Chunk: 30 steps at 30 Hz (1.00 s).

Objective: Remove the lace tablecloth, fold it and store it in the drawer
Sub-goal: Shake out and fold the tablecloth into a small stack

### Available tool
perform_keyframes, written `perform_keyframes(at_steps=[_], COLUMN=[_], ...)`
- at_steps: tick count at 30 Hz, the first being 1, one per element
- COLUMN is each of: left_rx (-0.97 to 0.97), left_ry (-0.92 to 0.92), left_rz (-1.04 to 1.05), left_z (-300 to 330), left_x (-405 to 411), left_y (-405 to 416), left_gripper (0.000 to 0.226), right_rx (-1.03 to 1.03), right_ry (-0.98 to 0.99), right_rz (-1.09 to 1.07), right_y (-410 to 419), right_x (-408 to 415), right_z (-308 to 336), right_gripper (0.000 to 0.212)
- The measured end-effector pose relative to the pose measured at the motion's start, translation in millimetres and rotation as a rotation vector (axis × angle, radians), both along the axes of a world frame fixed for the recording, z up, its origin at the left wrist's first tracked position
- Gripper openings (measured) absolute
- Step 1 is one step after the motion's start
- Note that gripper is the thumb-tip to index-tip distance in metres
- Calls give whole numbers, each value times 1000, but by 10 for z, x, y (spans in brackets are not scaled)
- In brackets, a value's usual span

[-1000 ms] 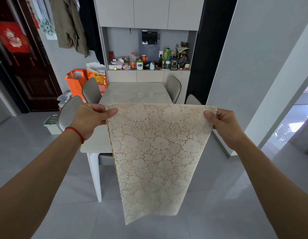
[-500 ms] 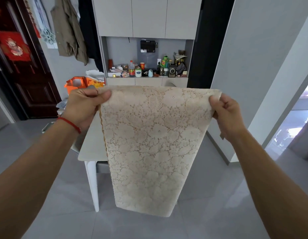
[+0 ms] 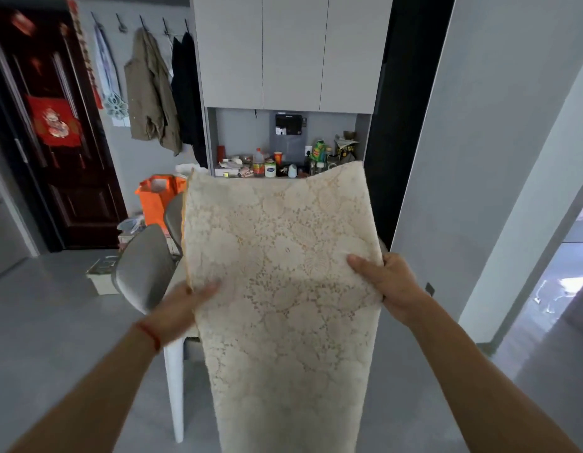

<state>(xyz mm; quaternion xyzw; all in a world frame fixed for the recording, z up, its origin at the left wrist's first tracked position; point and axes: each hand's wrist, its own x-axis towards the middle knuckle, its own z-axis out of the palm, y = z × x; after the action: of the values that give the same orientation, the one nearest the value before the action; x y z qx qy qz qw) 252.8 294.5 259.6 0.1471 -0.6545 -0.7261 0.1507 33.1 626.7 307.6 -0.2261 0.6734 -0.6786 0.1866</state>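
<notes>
Okay, mid-fold: I'm holding the lace tablecloth (image 3: 277, 282) up at frame center, off the table.

My left hand (image 3: 182, 305) is pinching its left edge, blurred; my right hand (image 3: 384, 282) is gripping the right edge, thumb on top. Judging the upper flap should be coming down square, edges matching, tension even. No writing is readable on the cluttered shelf (image 3: 283, 165) at upper center; labels too small.
</notes>
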Motion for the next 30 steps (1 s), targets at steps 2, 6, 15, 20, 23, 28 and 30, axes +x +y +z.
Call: perform_keyframes(at_steps=[2, 6, 15, 20, 23, 28, 30], left_rx=[87, 178, 266, 170, 11, 159, 180], left_ry=[-22, -4, -109, 33, -42, -90, -123], left_rz=[-11, 86, 74, -175, -188, 54, 62], left_z=[-492, -514, 90, 368, 98, -211, -151], left_x=[75, -16, -386, -229, -84, -88, -113], left_y=[144, 281, 198, -208, -119, 156, 148], left_gripper=[69, 50, 32, 58, 51, 49, 52], right_rx=[50, 71, 269, 101, 0, -104, 64], right_ry=[-13, -59, -155, -276, -307, -229, -102], right_rz=[7, 1, 133, 29, 22, 139, 127], right_y=[-11, 31, 364, 353, 312, 415, 454], right_x=[-3, -189, 159, 201, 117, -86, -71], right_z=[14, 148, -1061, -846, -519, -159, -281], right_gripper=[64, 46, 39, 39, 35, 33, 30])
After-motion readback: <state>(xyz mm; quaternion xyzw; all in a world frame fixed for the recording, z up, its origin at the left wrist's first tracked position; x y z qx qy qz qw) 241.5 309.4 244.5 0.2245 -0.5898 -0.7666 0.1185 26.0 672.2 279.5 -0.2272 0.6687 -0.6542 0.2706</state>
